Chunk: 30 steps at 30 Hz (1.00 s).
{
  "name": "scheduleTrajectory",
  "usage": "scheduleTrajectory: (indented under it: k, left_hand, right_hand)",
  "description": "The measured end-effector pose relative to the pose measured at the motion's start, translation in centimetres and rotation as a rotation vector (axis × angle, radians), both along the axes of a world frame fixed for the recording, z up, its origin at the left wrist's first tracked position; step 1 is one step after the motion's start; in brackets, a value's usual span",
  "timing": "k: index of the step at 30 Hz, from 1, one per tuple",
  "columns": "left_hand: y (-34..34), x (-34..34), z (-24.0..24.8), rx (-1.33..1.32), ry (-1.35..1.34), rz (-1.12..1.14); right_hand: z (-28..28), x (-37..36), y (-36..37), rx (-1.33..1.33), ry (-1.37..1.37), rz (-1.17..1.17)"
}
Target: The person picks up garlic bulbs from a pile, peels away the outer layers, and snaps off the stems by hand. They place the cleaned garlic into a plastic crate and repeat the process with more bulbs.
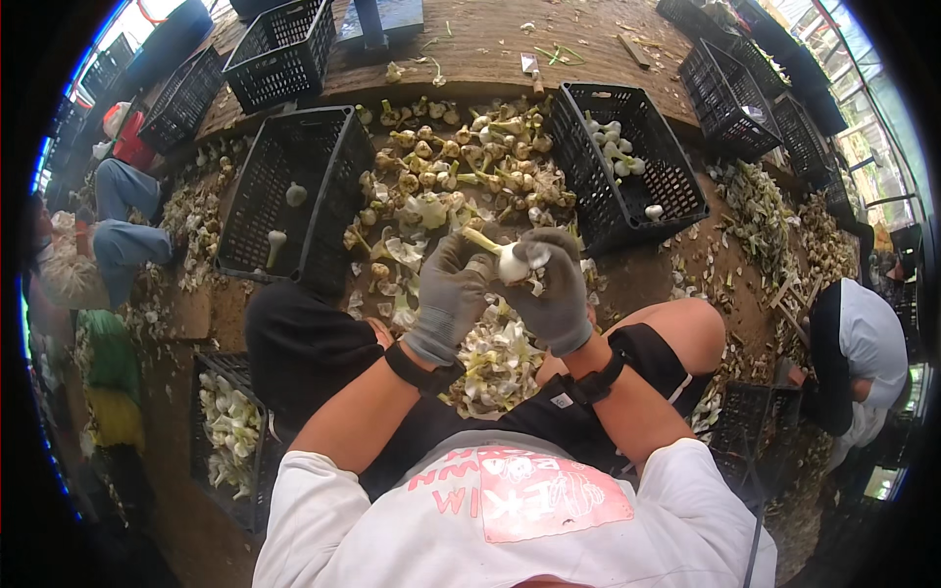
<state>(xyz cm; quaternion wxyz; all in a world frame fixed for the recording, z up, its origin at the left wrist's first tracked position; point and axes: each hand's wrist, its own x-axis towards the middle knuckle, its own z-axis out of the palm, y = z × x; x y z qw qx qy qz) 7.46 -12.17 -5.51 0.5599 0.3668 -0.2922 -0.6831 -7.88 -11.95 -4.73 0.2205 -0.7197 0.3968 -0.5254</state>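
A white garlic bulb [513, 265] with a pale stem is held in front of me, above my lap. My left hand [453, 294], in a grey glove, is closed around the stem side of the bulb. On its other side my right hand [552, 294], gloved the same way, grips the bulb with its fingers bent. Papery garlic peelings [495, 363] lie heaped between my legs, right below the hands. Beyond them a broad pile of unpeeled garlic bulbs [461, 147] with dry stems covers the ground.
A black crate [338, 186] at the left holds two bulbs; another black crate [637, 218] at the right holds several. Behind my left knee stands a crate of garlic [230, 431]. Other people sit at both sides. A small blade tool [532, 73] lies on the far boards.
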Motion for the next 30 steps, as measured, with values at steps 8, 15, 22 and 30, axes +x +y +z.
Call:
scheduleTrajectory:
  k: [8,15,22,30]
  left_hand:
    - [-0.3,0.2,1.9,-0.968,-1.096,-0.001]
    - [-1.1,1.7,1.1,-0.307,-0.483,-0.108]
    - [-3.2,2.9,-0.6,-0.163,-1.155,-0.16]
    - [-0.7,0.4,0.8,-0.8,-1.034,-0.244]
  right_hand:
    - [-2.5,-1.3,-1.3,0.835,-0.727,0.117]
    - [1.9,-0.6,-0.1,1.083,-0.685,0.442]
    - [2.4,-1.6,1.0,0.983,-0.631,0.792]
    - [-4.3,-1.0,-1.1,0.839,-0.372,-0.139]
